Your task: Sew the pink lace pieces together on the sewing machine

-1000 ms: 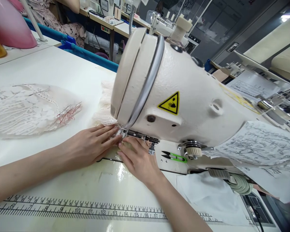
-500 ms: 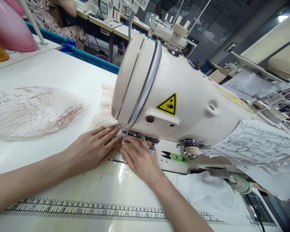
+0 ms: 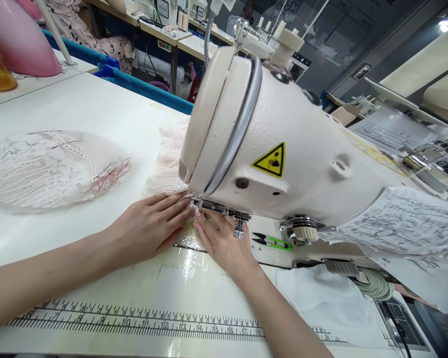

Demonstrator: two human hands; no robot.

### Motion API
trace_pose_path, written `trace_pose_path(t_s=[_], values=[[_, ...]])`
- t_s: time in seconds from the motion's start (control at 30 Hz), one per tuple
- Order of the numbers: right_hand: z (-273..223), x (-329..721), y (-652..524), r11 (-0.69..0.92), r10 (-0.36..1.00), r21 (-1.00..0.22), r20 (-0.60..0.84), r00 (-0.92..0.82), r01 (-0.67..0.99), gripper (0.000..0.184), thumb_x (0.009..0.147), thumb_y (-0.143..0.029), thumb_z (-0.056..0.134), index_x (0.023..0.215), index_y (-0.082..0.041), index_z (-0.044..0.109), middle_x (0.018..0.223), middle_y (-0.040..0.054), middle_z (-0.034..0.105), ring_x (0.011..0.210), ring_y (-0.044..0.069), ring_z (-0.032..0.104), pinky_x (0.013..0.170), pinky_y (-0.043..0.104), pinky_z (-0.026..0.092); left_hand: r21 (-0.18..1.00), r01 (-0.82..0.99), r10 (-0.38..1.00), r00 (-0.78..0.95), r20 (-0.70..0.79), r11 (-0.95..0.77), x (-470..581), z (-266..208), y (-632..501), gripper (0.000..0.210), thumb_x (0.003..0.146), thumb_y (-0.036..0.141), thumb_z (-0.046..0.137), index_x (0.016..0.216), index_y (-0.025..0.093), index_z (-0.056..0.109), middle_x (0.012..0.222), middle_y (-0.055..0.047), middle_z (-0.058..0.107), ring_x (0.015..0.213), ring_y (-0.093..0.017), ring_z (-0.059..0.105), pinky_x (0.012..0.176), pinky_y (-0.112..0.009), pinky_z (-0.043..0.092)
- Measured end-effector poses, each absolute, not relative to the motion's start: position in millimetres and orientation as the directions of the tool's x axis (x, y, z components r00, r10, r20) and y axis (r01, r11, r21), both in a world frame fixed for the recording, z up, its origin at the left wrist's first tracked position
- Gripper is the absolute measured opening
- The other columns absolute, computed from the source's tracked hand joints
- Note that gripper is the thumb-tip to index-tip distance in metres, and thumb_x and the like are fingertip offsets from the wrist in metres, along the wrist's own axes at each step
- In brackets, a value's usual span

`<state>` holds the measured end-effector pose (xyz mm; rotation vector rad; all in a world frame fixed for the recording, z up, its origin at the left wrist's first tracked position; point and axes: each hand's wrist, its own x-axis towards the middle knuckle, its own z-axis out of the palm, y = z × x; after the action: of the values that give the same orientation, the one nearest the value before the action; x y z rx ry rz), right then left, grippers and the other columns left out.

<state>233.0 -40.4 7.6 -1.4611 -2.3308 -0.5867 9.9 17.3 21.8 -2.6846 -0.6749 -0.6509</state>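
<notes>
A white sewing machine (image 3: 224,129) stands over the table, its metal presser parts (image 3: 216,206) low at the left end. Pale pleated lace fabric (image 3: 169,159) lies behind and under the machine head. My left hand (image 3: 153,221) rests flat on the edge of this lace, fingers stretched toward the needle area. My right hand (image 3: 226,243) lies on the other side of it, thumb and fingers extended low, some of them behind the presser parts. Both sets of fingertips are close together by the needle area. The machine head hides the needle and part of the lace.
White lace pieces with red threads (image 3: 56,171) lie at left. Green thread snips (image 3: 272,241) lie on the machine bed. A printed ruler (image 3: 145,323) runs along the front edge. White cloth (image 3: 321,298) is at right. A person in patterned clothing (image 3: 74,30) sits across.
The camera view has shifted slightly, so the machine and hands appear a little farther right. Both hands keep nearly the same place on the lace.
</notes>
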Motion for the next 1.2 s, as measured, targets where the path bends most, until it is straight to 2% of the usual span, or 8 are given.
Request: trace_pose_path(t_s=[0.13, 0.27, 0.43, 0.53, 0.67, 0.77, 0.93, 1.2], values=[[9.0, 233.6, -37.2, 0.399, 0.729, 0.208, 0.518, -0.447, 0.893, 0.025, 0.104, -0.032, 0.063, 0.125, -0.024, 0.074, 0.118, 0.0081, 0.079, 0.08, 0.021, 0.071, 0.079, 0.037, 0.056, -0.165, 0.505, 0.375, 0.787, 0.489, -0.847, 10.4, 22.0, 19.6, 0.047, 0.11, 0.026, 0.033, 0.123, 0.01, 0.075, 0.129, -0.015, 0.074, 0.11, -0.03, 0.076, 0.089, -0.042, 0.061], [12.5, 232.1, -35.7, 0.374, 0.72, 0.24, 0.534, -0.444, 0.896, 0.026, 0.105, -0.034, 0.061, 0.125, -0.023, 0.074, 0.11, 0.0078, 0.08, 0.079, 0.021, 0.07, 0.083, 0.039, 0.058, -0.16, 0.511, 0.387, 0.789, 0.478, -0.845, 10.6, 22.3, 19.9, 0.047, 0.11, 0.029, 0.033, 0.124, 0.009, 0.074, 0.133, -0.016, 0.072, 0.114, -0.031, 0.074, 0.091, -0.044, 0.06], [9.8, 234.0, -35.1, 0.415, 0.735, 0.144, 0.529, -0.425, 0.898, 0.027, 0.106, -0.034, 0.061, 0.129, -0.025, 0.072, 0.112, 0.008, 0.08, 0.087, 0.021, 0.073, 0.086, 0.037, 0.057, -0.189, 0.505, 0.37, 0.797, 0.477, -0.842, 9.6, 22.4, 17.2, 0.048, 0.111, 0.022, 0.03, 0.122, 0.014, 0.076, 0.127, -0.01, 0.076, 0.128, -0.026, 0.067, 0.104, -0.04, 0.055], [6.8, 235.6, -34.7, 0.439, 0.742, 0.056, 0.54, -0.397, 0.897, 0.027, 0.107, -0.036, 0.059, 0.13, -0.029, 0.072, 0.11, 0.008, 0.079, 0.09, 0.02, 0.073, 0.092, 0.036, 0.055, -0.175, 0.503, 0.381, 0.801, 0.461, -0.846, 8.9, 19.9, 15.7, 0.052, 0.112, 0.023, 0.025, 0.129, 0.012, 0.073, 0.124, -0.01, 0.077, 0.124, -0.025, 0.07, 0.105, -0.039, 0.055], [8.0, 233.1, -36.1, 0.42, 0.778, -0.007, 0.518, -0.356, 0.908, 0.027, 0.109, -0.041, 0.054, 0.123, -0.03, 0.075, 0.113, 0.0064, 0.079, 0.091, 0.018, 0.073, 0.09, 0.034, 0.054, -0.194, 0.504, 0.37, 0.8, 0.473, -0.842, 8.6, 16.6, 16.3, 0.054, 0.112, 0.025, 0.024, 0.128, 0.008, 0.073, 0.126, -0.013, 0.076, 0.119, -0.029, 0.073, 0.101, -0.042, 0.058], [11.5, 229.6, -37.5, 0.397, 0.812, -0.021, 0.473, -0.341, 0.917, 0.029, 0.109, -0.044, 0.054, 0.124, -0.031, 0.075, 0.118, 0.0047, 0.078, 0.095, 0.019, 0.073, 0.091, 0.034, 0.053, -0.197, 0.507, 0.37, 0.798, 0.476, -0.839, 8.1, 15.7, 18.5, 0.053, 0.112, 0.026, 0.025, 0.125, 0.008, 0.074, 0.125, -0.014, 0.076, 0.117, -0.03, 0.073, 0.1, -0.043, 0.059], [14.9, 226.7, -36.9, 0.398, 0.836, -0.022, 0.421, -0.352, 0.917, 0.033, 0.11, -0.048, 0.051, 0.125, -0.03, 0.075, 0.123, 0.0036, 0.077, 0.101, 0.021, 0.072, 0.095, 0.036, 0.051, -0.134, 0.513, 0.403, 0.787, 0.468, -0.848, 7.5, 15.5, 21.7, 0.05, 0.111, 0.028, 0.03, 0.124, 0.007, 0.074, 0.13, -0.018, 0.073, 0.122, -0.033, 0.07, 0.104, -0.046, 0.058], [14.6, 225.7, -34.3, 0.406, 0.804, 0.025, 0.466, -0.37, 0.914, 0.035, 0.112, -0.045, 0.046, 0.122, -0.028, 0.075, 0.122, 0.0015, 0.078, 0.092, 0.021, 0.073, 0.09, 0.035, 0.05, -0.097, 0.538, 0.457, 0.785, 0.418, -0.837, 8.4, 16.1, 23.6, 0.05, 0.111, 0.032, 0.031, 0.126, 0.007, 0.072, 0.139, -0.021, 0.067, 0.127, -0.037, 0.067, 0.104, -0.051, 0.057]])
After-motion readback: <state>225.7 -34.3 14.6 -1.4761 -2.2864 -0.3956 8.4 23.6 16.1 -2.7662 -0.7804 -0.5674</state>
